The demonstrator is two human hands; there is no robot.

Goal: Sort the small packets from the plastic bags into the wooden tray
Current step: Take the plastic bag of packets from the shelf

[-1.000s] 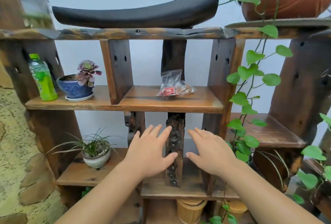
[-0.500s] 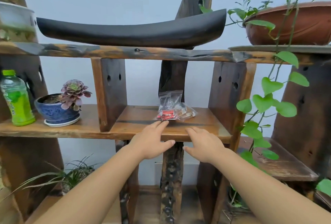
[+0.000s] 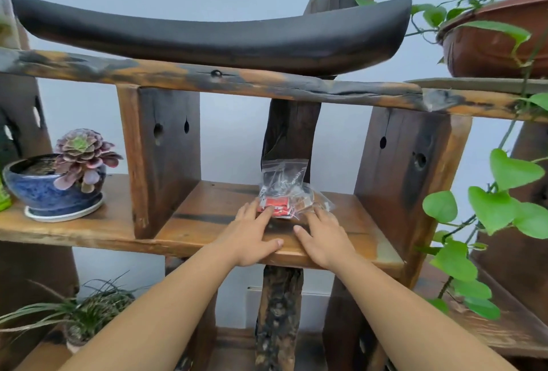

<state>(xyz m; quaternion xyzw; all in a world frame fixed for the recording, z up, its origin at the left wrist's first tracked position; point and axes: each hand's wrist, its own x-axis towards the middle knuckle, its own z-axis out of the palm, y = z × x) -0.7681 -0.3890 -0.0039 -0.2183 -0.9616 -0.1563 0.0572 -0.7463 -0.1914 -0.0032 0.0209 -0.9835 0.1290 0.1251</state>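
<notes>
Both flat, open hands have reached the plastic bags (image 3: pixel 284 189): left hand (image 3: pixel 252 234) and right hand (image 3: pixel 323 237) touch them on the wooden shelf (image 3: pixel 207 216) before a pale wall (image 3: pixel 231 133).

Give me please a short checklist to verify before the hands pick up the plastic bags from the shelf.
1. Plastic bags within reach on the wooden shelf: ok.
2. Left hand at the bags, fingers straight and touching the red packets side: ok.
3. Right hand at the other side, fingers straight: ok.
4. Either hand already gripping: not ok.
5. Bags sealed: cannot tell.
6. Wooden tray in view: not ok.
</notes>
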